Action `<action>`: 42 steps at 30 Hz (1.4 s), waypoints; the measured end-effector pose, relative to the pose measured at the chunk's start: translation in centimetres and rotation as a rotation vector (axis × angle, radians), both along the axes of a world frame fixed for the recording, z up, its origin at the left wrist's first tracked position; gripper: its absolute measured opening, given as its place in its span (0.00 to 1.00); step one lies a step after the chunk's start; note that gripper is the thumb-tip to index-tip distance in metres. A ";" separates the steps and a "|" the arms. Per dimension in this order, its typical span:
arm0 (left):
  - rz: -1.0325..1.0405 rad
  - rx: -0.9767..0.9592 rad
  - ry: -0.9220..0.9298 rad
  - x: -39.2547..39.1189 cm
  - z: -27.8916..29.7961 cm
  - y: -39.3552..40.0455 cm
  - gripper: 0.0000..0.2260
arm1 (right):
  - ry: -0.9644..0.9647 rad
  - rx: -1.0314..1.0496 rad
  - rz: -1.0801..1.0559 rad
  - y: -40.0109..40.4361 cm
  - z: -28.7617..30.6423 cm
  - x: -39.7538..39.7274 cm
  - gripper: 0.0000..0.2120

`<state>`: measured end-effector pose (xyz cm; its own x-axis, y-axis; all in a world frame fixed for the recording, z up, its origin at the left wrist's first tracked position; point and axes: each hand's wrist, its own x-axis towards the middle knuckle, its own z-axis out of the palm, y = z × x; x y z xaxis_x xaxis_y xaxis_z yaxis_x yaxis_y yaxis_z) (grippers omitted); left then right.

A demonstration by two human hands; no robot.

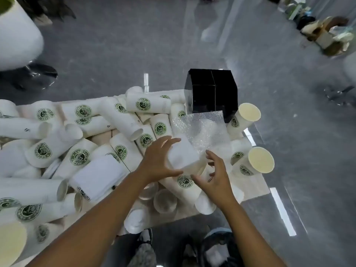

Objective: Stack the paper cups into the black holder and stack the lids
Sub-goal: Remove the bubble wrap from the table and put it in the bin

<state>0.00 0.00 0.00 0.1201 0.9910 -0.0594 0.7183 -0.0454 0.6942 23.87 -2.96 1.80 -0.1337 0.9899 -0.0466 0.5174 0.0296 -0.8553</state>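
Observation:
Several stacks of white paper cups with green logos [81, 157] lie piled across a low table [256, 187]. The black holder [212, 93], divided into compartments, stands at the table's far right corner. My left hand [156, 160] grips a blurred white cup stack [183, 155] from its left side. Fingers spread, my right hand [215, 176] hovers just to the right of that stack, beside a sheet of bubble wrap [202, 128]. Clear lids [164, 200] rest near the table's front edge, below my hands.
Two cup stacks [254, 162] stand tilted with open mouths up at the table's right edge. A white chair [17, 35] stands at far left on the grey floor. Clutter [327, 35] sits at the far right. My legs and shoes [146, 245] are below the table.

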 end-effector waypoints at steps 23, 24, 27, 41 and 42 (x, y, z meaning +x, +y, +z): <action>-0.014 -0.130 0.336 2.3 0.4 1.0 0.49 | 0.029 -0.017 -0.137 -6.0 -1.1 5.4 0.36; -0.015 -0.117 0.374 2.4 0.1 0.9 0.51 | 0.037 -0.010 -0.132 -6.2 -1.2 5.6 0.36; -0.010 -0.086 0.418 2.6 -0.3 1.4 0.50 | 0.047 -0.006 -0.127 -6.5 -1.6 6.0 0.36; 0.270 0.101 0.116 0.4 0.3 0.6 0.49 | 0.022 0.083 -0.146 0.5 -1.8 2.5 0.32; 0.277 0.109 0.096 0.1 0.5 0.7 0.48 | 0.013 0.086 -0.155 1.4 -1.8 2.2 0.32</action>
